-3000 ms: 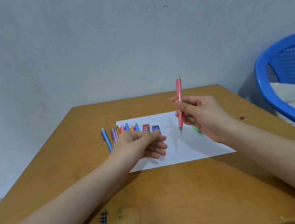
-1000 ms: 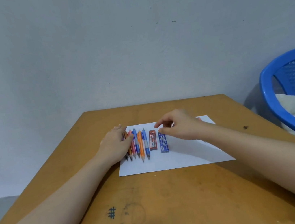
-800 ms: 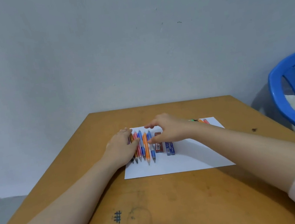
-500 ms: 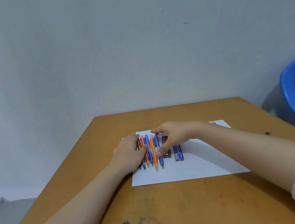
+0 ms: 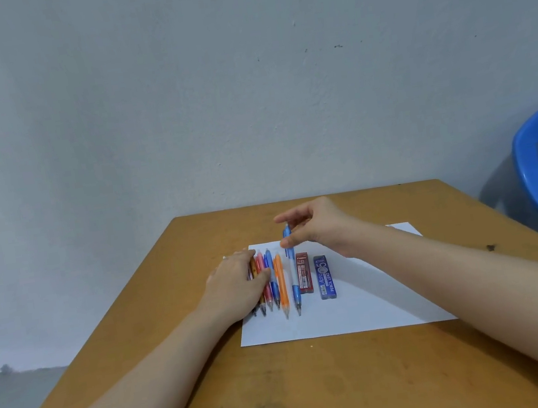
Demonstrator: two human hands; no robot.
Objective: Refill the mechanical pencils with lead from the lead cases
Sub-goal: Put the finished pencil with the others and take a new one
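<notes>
Here, right hand [image 5: 319,228] pinches top of blue pencil [image 5: 294,278].

Soft, even, fairly bright light; cool grey cast on wall [image 5: 244,86]. Upper corners slightly dimmer. Soft-edged shadow of right hand [image 5: 316,228] on paper [image 5: 379,309], fainter ones on table [image 5: 355,382]. Wide-angle stretch splays table edges toward frame sides. Detail slightly soft overall; right hand faintly blurred.

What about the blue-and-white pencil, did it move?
Yes. The right hand tipped the pencil up: its far end rose off the paper.
</notes>
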